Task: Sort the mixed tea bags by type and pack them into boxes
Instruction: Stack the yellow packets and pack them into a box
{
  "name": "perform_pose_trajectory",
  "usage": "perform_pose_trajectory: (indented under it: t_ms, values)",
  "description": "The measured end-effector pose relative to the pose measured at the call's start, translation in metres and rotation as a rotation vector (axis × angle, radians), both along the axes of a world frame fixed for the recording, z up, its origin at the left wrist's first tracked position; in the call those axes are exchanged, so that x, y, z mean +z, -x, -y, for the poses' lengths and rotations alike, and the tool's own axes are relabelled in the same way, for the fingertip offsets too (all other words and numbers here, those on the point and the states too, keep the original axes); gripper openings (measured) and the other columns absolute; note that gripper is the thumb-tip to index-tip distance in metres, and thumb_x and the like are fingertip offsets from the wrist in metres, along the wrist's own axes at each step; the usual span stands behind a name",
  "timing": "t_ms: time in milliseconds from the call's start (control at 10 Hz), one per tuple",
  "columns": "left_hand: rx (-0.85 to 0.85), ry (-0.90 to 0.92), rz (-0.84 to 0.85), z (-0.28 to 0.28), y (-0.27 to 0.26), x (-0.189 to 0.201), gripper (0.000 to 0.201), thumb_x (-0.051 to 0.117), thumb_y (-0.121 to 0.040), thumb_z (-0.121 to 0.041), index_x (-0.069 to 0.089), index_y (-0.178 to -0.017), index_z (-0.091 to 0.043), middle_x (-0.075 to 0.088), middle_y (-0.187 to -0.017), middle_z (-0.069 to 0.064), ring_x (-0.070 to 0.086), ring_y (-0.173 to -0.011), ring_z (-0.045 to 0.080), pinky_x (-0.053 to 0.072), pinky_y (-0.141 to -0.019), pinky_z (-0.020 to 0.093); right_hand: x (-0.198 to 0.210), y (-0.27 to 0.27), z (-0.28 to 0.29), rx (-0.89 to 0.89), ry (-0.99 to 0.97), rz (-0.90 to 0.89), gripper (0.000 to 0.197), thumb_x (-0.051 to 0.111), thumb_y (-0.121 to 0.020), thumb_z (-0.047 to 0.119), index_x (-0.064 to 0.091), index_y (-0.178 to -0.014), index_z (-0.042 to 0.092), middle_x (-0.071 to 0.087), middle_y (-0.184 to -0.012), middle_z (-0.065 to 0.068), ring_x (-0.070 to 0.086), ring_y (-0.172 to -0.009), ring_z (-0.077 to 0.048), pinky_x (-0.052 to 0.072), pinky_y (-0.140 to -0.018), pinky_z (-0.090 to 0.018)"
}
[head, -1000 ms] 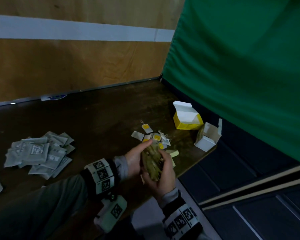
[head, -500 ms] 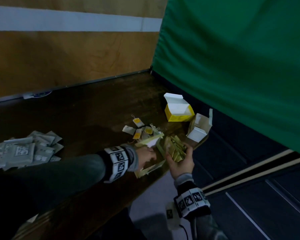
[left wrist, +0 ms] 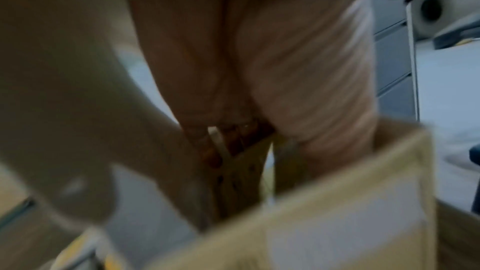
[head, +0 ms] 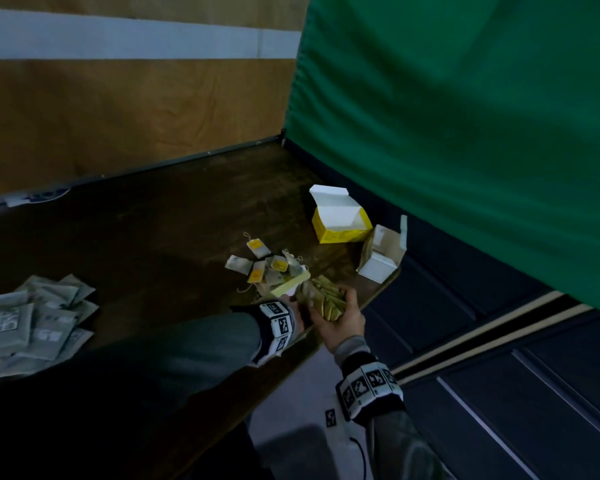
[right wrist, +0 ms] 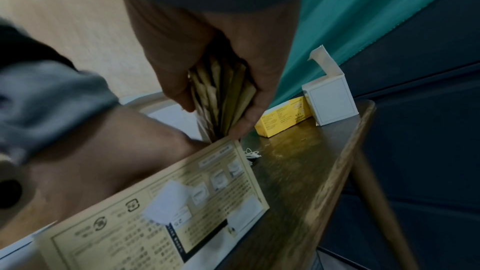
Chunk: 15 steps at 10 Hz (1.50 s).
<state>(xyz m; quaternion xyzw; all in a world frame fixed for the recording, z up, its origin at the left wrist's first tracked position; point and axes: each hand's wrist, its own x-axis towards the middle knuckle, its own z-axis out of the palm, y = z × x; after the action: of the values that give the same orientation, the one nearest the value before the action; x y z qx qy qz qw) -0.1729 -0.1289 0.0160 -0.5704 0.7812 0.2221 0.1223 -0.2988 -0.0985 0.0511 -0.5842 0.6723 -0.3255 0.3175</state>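
Dark table [head: 160, 216] w/ green curtain [head: 465, 116] at 2 o'clock. Right hand [head: 340, 317] clamped on gold sachets [head: 326, 297] at near edge; left hand [head: 297, 311] holds cream box [right wrist: 161, 202], grip unclear. Step: packing golds. Next: square stack, slide into box mouth

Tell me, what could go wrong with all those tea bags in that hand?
The right hand grips a thick bundle of green tea bags that fans out loosely, so a few might slip and drop.

The hands work right at the table edge, so dropped bags could land on the floor.

The pale box, held by the left hand, looks tilted and narrow; pushing the whole bundle in at once might jam or bend its flap.
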Motion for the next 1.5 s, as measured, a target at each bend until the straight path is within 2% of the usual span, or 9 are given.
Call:
perform_pose_trajectory:
  t_ms: [300,400,500,600,900,1100,1200,1300,1500]
  values:
    - [-0.215,0.126,0.211,0.000,-0.001,0.004,0.043,0.034,-0.100,-0.015,0.031,-0.141,-0.001,0.031,-0.149,0.012,0.029,-0.139,0.027,0.016,-0.118,0.036,-0.002,-0.002,0.009,0.037,-0.027,-0.033,0.054,0.077,-0.073,0.025,0.048,-0.118,0.016,0.066,-0.107,-0.005,0.064,-0.096,-0.023,0.045,-0.076,-0.020]
    - [-0.477,0.278,0.385,-0.003,0.016,0.005,0.052,0.014,-0.101,-0.034,0.034,-0.140,-0.007,0.032,-0.151,0.007,0.031,-0.139,0.019,0.015,-0.117,0.027,-0.005,-0.005,0.010,0.080,-0.036,-0.052,0.055,0.078,-0.071,0.024,0.048,-0.117,0.017,0.067,-0.108,-0.004,0.064,-0.096,-0.022,0.047,-0.078,-0.021]
    - [-0.623,0.229,0.565,-0.004,0.015,-0.002,0.047,0.014,-0.103,-0.028,0.042,-0.132,-0.003,0.035,-0.143,0.000,0.033,-0.136,0.016,0.030,-0.110,0.026,-0.006,-0.005,0.010,0.094,-0.045,-0.055,0.054,0.078,-0.071,0.023,0.049,-0.116,0.018,0.066,-0.107,-0.004,0.064,-0.096,-0.021,0.049,-0.080,-0.023]
    - [-0.263,0.063,0.333,0.005,0.007,-0.019,0.043,0.021,-0.103,-0.016,0.024,-0.143,-0.002,0.021,-0.150,0.008,0.020,-0.140,0.024,0.014,-0.115,0.039,-0.005,-0.007,0.011,0.118,-0.043,-0.067,0.054,0.077,-0.071,0.022,0.048,-0.117,0.017,0.065,-0.108,-0.005,0.063,-0.097,-0.021,0.048,-0.080,-0.023]
    - [-0.490,0.117,0.230,-0.009,-0.022,0.018,0.035,0.045,-0.093,-0.015,0.050,-0.123,0.002,0.054,-0.127,0.019,0.053,-0.114,0.032,0.040,-0.097,0.041,-0.006,-0.010,0.012,0.168,-0.041,-0.162,0.057,0.075,-0.073,0.019,0.047,-0.122,0.013,0.064,-0.111,-0.010,0.061,-0.103,-0.027,0.049,-0.086,-0.028]
    - [-0.587,0.171,0.040,-0.039,-0.061,0.023,0.062,0.050,-0.086,-0.051,0.040,-0.134,-0.012,0.046,-0.135,0.012,0.047,-0.117,0.029,0.038,-0.101,0.042,-0.003,-0.022,0.004,0.221,-0.043,-0.212,0.053,0.073,-0.073,0.022,0.047,-0.119,0.016,0.063,-0.111,-0.009,0.060,-0.103,-0.029,0.052,-0.086,-0.037]
    - [-0.587,0.191,0.080,-0.052,-0.070,0.021,0.080,0.062,-0.075,-0.058,0.037,-0.135,-0.013,0.044,-0.136,0.011,0.045,-0.119,0.029,0.034,-0.106,0.045,-0.001,-0.026,0.002,0.247,-0.025,-0.241,0.052,0.072,-0.075,0.019,0.048,-0.121,0.014,0.061,-0.114,-0.010,0.058,-0.105,-0.028,0.047,-0.084,-0.027]
    - [-0.536,0.299,0.181,-0.057,-0.074,0.015,0.061,0.066,-0.077,-0.045,0.047,-0.125,-0.012,0.052,-0.128,0.010,0.049,-0.114,0.028,0.032,-0.106,0.044,-0.001,-0.031,-0.002,0.296,-0.037,-0.300,0.059,0.072,-0.075,0.019,0.044,-0.126,0.016,0.058,-0.117,-0.010,0.057,-0.108,-0.028,0.047,-0.085,-0.025]
    - [-0.503,0.413,0.365,-0.072,-0.095,0.002,0.054,0.074,-0.046,-0.061,0.070,-0.087,-0.025,0.068,-0.088,-0.006,0.061,-0.086,0.016,0.034,-0.090,0.035,0.005,-0.034,-0.007,0.371,0.047,-0.373,0.062,0.069,-0.071,0.026,0.043,-0.126,0.015,0.059,-0.114,-0.013,0.059,-0.102,-0.034,0.053,-0.083,-0.040]
